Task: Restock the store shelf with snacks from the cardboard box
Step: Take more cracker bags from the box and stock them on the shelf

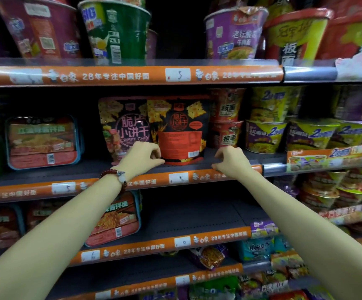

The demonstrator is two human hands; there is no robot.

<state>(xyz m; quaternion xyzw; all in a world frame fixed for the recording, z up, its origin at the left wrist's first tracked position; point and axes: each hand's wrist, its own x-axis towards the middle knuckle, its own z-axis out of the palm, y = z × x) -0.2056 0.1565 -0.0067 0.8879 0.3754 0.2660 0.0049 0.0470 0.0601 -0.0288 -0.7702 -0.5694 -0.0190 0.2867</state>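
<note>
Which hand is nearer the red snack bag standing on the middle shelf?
Left. The left hand is at the red snack bag's lower left corner, fingers curled at its edge. The right hand sits off to the bag's right, apart from it, at the shelf's front edge.

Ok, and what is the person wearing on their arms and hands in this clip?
Both forearms are bare, with no sleeves in view and no gloves on either hand. The left hand has a bracelet at the wrist: dark red round beads with a pale, whitish bead and a small silvery piece. The right hand and its wrist show nothing worn.
</note>
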